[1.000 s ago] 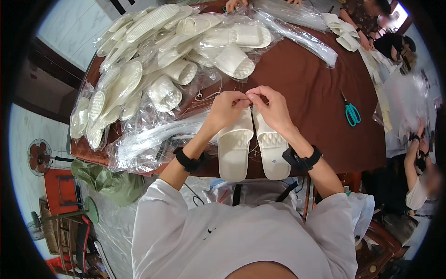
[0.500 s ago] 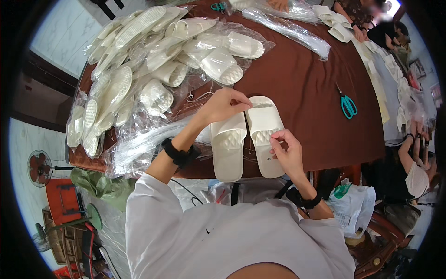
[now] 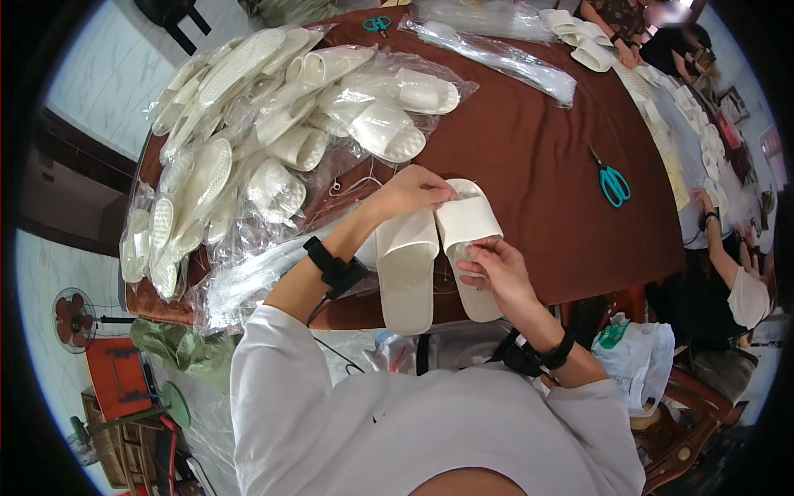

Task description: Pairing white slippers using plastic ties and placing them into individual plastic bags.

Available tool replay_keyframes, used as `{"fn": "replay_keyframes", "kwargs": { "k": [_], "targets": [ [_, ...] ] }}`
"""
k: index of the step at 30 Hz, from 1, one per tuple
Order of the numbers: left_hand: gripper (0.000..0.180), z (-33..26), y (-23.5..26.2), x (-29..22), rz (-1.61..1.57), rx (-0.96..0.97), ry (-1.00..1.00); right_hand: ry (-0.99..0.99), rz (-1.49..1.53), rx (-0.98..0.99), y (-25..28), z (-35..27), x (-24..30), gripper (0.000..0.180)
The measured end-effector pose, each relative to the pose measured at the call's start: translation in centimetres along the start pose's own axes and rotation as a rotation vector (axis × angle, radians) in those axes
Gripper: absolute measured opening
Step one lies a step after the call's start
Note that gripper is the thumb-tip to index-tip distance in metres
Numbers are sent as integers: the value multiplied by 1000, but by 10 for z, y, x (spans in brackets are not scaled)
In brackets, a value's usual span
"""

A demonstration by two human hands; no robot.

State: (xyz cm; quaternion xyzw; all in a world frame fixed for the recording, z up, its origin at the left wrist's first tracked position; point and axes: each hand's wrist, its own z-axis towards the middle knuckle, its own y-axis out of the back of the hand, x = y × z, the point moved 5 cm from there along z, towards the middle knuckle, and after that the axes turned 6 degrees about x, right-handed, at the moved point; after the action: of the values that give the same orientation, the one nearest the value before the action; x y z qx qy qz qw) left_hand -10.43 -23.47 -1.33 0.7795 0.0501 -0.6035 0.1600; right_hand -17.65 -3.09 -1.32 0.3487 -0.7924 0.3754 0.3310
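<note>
A pair of white slippers lies side by side at the near edge of the counter (image 3: 538,165), which is covered by a dark brown cloth, their heels hanging slightly over that edge. The left hand (image 3: 411,192) rests at the toe end of the pair, its fingers closed in a pinch where the two straps meet; what it pinches is too small to tell. The right hand (image 3: 494,271) sits on the right slipper (image 3: 468,223), fingers curled and pressing on its footbed just behind the strap. The left slipper (image 3: 406,264) lies touching the right one, bare of any hand along its heel half. Both wrists carry black bands. Toward the far left corner of the counter spreads a big heap of white slippers in clear plastic bags (image 3: 273,124), some soles up, reaching to the left edge. A pair of teal scissors (image 3: 613,183) lies well apart to the right, near the right edge. A long bundle of clear plastic bags (image 3: 496,58) stretches along the far side. More white slippers (image 3: 579,41) sit at the far right corner, beside another person's hands.
</note>
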Motion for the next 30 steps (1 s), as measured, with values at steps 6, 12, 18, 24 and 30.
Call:
{"fn": "replay_keyframes", "kwargs": {
  "k": [6, 12, 18, 24, 30],
  "targets": [
    [24, 6, -5, -2, -10, 62, 56, -84, -86, -50, -1, 11, 2, 26],
    [25, 8, -5, -2, -32, 171, 109, 43, 289, 7, -8, 26, -6, 25],
    [25, 9, -10, -1, -64, 219, 81, 68, 505, 252, -8, 38, -11, 34],
    [24, 6, -4, 13, -401, 116, 180, 67, 625, 340, -5, 47, -18, 36],
    [23, 3, 5, 8, -451, -64, 126, 102, 436, 303, -4, 28, -5, 31]
  ]
}}
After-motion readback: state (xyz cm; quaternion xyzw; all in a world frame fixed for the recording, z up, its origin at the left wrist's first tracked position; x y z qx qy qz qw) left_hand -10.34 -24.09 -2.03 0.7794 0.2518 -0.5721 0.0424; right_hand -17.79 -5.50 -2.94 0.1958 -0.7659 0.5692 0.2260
